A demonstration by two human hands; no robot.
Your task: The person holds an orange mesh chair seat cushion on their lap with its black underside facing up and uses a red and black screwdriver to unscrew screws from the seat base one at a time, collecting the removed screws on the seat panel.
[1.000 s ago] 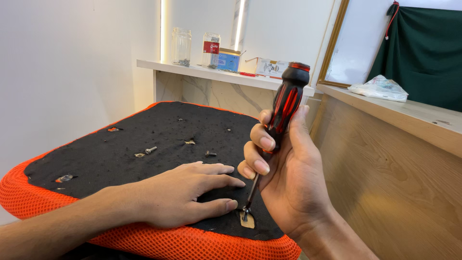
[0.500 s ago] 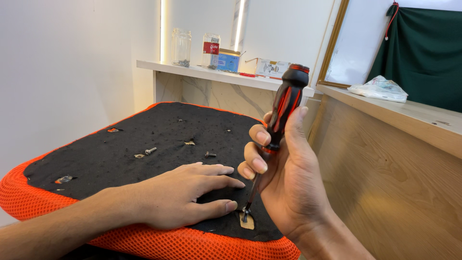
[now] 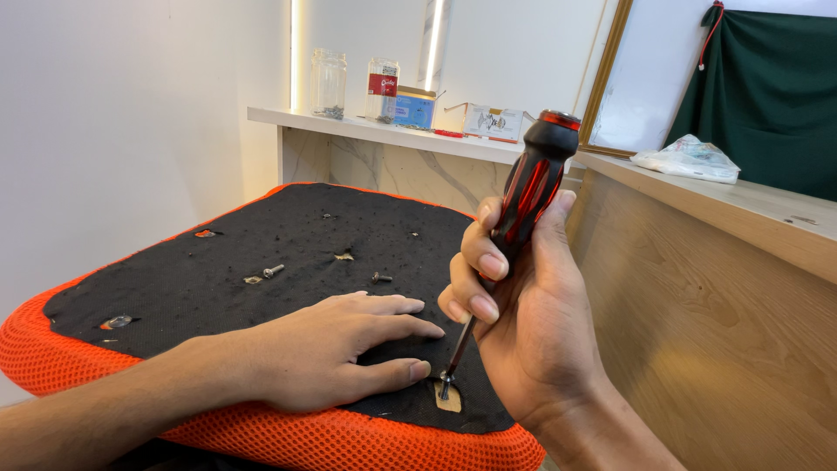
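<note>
Behind, a blue rectangular box (image 3: 412,111) and a red-labelled clear jar (image 3: 382,89) are being kept on the white shelf (image 3: 349,128). Nearer, a red-and-black-handled screwdriver (image 3: 523,205) is being gripped by the right hand (image 3: 523,323), its tip on a screw (image 3: 446,378) in the black-backed orange mesh cushion (image 3: 218,270), which is being pressed by the flat, open left hand (image 3: 327,349).

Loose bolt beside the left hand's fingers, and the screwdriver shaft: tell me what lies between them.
In the head view, between the loose bolt and the screwdriver shaft lie only bare black fabric of the seat underside and the left hand's fingertips.
</note>
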